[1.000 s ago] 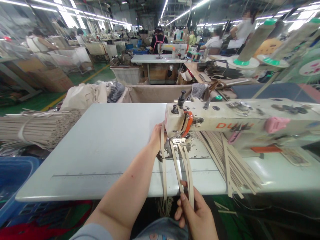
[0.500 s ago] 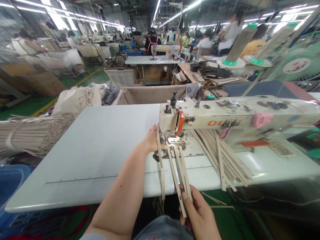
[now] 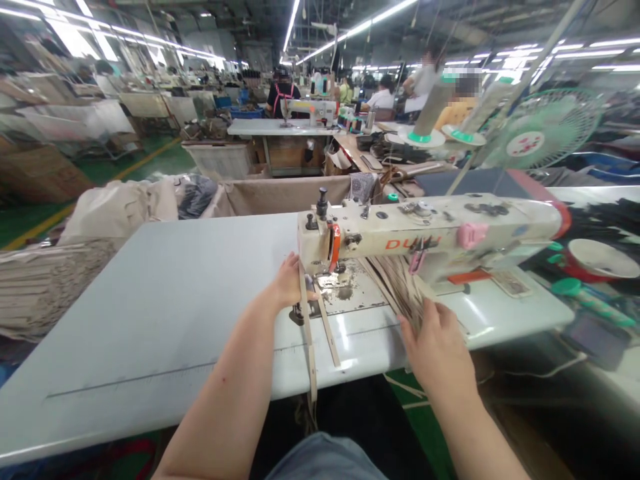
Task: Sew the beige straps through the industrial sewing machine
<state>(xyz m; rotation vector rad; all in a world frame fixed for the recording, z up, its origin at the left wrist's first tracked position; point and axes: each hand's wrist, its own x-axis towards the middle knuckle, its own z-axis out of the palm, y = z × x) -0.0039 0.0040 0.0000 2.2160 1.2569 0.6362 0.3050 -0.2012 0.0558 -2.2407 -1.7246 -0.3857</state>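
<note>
My left hand (image 3: 289, 283) rests at the left of the sewing machine's head (image 3: 320, 233), its fingers apart and partly hidden by a beige strip (image 3: 309, 333) that hangs over the table's front edge. Another beige strip (image 3: 327, 330) runs from near the needle plate (image 3: 333, 280) toward the front edge, close to my left thumb. To the right, my right hand (image 3: 435, 337) is closed round the front part of a bundle of beige strips (image 3: 395, 283), which lies under the machine's arm.
The pale table (image 3: 175, 287) extends left. Bundled strips (image 3: 45, 287) and pale cloth (image 3: 120, 207) lie beyond its left side. A fabric-lined bin (image 3: 280, 193) stands behind. At the right are a fan (image 3: 555, 133) and thread cones (image 3: 433, 110).
My right hand has left the strips at the front edge and moved right onto the bundle. One strip remains near the needle plate. The view has turned right; my left hand stays beside the machine.
</note>
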